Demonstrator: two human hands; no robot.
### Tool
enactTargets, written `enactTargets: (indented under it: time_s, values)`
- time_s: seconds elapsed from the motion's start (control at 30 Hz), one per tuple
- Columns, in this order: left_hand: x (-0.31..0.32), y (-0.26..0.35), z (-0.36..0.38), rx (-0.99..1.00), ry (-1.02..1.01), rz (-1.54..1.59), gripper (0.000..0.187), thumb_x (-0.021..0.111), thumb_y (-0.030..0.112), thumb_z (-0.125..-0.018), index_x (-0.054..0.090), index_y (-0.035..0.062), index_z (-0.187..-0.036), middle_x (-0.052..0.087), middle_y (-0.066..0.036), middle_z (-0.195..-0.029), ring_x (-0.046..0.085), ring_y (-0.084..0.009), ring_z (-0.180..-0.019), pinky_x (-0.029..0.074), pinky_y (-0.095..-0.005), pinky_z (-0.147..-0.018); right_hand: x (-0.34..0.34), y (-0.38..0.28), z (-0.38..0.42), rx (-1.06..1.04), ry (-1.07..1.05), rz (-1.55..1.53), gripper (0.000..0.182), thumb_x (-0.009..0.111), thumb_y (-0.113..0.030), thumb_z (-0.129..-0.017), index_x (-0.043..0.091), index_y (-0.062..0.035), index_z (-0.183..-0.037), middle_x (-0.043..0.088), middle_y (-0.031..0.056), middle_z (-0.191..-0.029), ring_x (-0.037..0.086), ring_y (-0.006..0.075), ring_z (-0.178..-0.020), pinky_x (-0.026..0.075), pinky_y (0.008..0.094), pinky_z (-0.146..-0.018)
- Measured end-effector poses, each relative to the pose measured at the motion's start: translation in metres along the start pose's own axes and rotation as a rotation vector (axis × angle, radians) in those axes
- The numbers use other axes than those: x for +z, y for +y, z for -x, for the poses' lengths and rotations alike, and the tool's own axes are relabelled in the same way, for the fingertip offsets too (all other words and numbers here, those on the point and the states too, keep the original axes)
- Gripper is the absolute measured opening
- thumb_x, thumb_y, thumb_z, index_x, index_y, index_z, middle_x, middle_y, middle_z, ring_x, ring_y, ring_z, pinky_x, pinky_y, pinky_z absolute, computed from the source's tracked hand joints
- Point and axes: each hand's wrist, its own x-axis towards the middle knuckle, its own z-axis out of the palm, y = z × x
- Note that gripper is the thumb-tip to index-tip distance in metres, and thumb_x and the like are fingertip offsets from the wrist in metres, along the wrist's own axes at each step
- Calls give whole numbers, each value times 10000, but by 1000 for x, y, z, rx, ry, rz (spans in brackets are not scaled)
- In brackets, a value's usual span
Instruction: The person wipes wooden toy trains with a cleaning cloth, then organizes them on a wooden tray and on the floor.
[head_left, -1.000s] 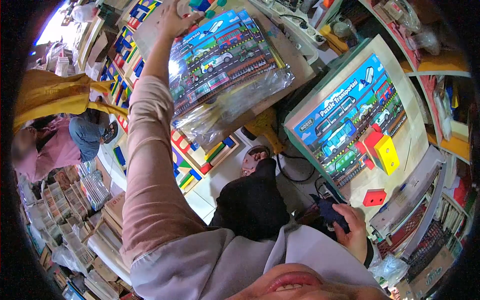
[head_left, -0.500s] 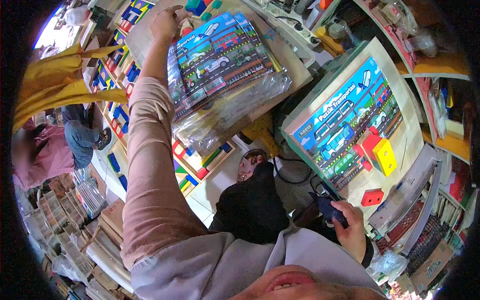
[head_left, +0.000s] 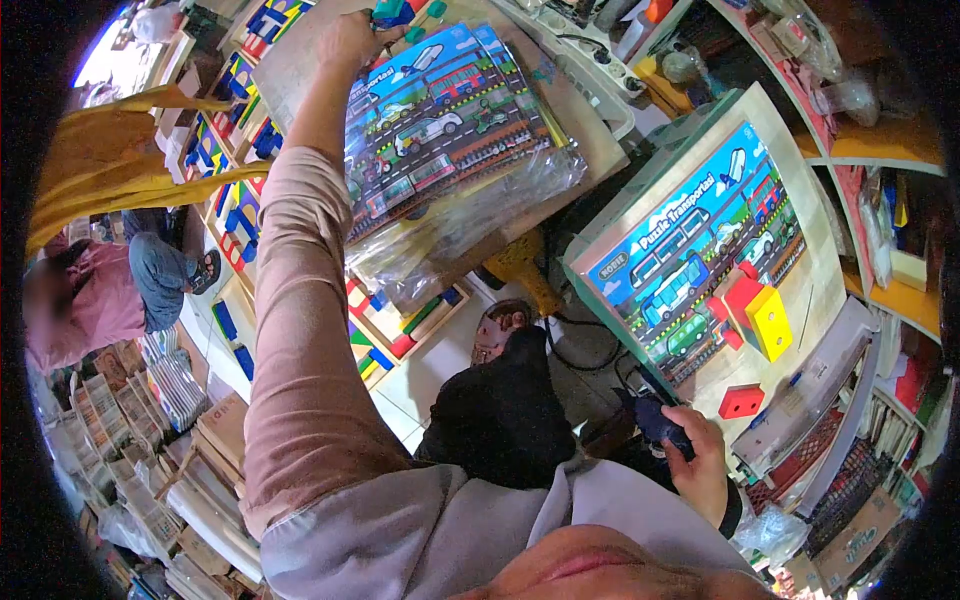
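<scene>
My left hand (head_left: 347,42) reaches to the far end of the work table, with its fingers curled in beside blue and green wooden blocks (head_left: 392,12). What lies inside those fingers is hidden. Just below it is a stack of transport puzzle boards (head_left: 430,120) in clear plastic. My right hand (head_left: 702,462) is closed around a dark navy object (head_left: 660,424) whose kind I cannot make out. Farther up from that hand, another puzzle board (head_left: 690,250) lies on a wooden board, carrying red and yellow blocks (head_left: 766,322). A separate red block (head_left: 741,401) rests nearer the hand.
Trays of coloured blocks (head_left: 240,225) line the floor at left, near a seated person (head_left: 95,300). Yellow cloth (head_left: 105,165) hangs at upper left. A yellow tool (head_left: 520,265) and black cable lie below the tables. Shelves (head_left: 880,140) stand at right.
My left hand has drawn in its fingers over the spot where a small red block showed beside the puzzle stack. My right hand keeps its hold on the navy object.
</scene>
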Motion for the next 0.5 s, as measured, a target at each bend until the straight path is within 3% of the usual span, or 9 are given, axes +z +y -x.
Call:
enactTargets:
  time_s: [0.07, 0.17, 0.2, 0.3, 0.37, 0.43, 0.5]
  values:
    - [-7, -6, 8, 56, 9, 249, 664, 627, 621, -649, 624, 54, -994, 643, -182, -876, 622, -309, -819, 465, -420, -757, 2, 4, 3, 20, 13, -67, 416, 579, 68, -680, 548, -48, -1078, 567, 174, -1037, 543, 347, -946, 414, 377, -847]
    - [-35, -5, 24, 50, 90, 46, 601, 659, 567, -650, 632, 51, -957, 636, -181, -867, 610, -323, -819, 462, -435, -738, 7, 23, 14, 18, -14, -48, 432, 579, 58, -672, 557, -75, -1082, 562, 166, -1064, 498, 350, -985, 346, 407, -905]
    - [-41, -6, 27, 23, 114, -39, 597, 660, 569, -644, 635, 52, -943, 632, -180, -864, 603, -331, -832, 461, -440, -734, 8, 32, 16, -25, -17, -34, 397, 553, 18, -709, 544, -22, -1103, 576, 170, -1013, 553, 264, -979, 390, 306, -879]
    - [-96, 8, 64, 113, 224, 118, 616, 655, 588, -635, 638, 43, -920, 631, -189, -819, 610, -332, -795, 469, -426, -722, 5, 38, 20, -77, -75, -163, 376, 537, 12, -703, 550, -17, -1078, 542, 176, -1086, 519, 272, -1035, 372, 325, -900]
    - [-147, 28, 87, -62, -12, 142, 479, 682, 427, -687, 623, 16, -925, 623, -126, -619, 615, -262, -523, 517, -366, -562, 4, 9, 21, -118, 110, -124, 425, 555, 112, -627, 548, -43, -1022, 493, 180, -1164, 476, 329, -1054, 325, 386, -940]
    - [-179, 38, 112, -22, -6, 187, 530, 682, 463, -683, 609, 16, -959, 619, -134, -613, 599, -268, -476, 512, -348, -513, 7, -4, 26, -105, 259, -123, 316, 620, 84, -586, 478, -34, -843, 455, 170, -1190, 470, 310, -1054, 318, 372, -940]
    - [-227, 64, 160, -40, -90, 372, 585, 670, 510, -684, 597, 27, -1006, 624, -119, -604, 591, -244, -427, 520, -363, -461, 8, -11, 31, -163, 361, -115, 356, 694, 16, -561, 390, -48, -733, 473, 151, -1152, 475, 276, -997, 333, 350, -909]
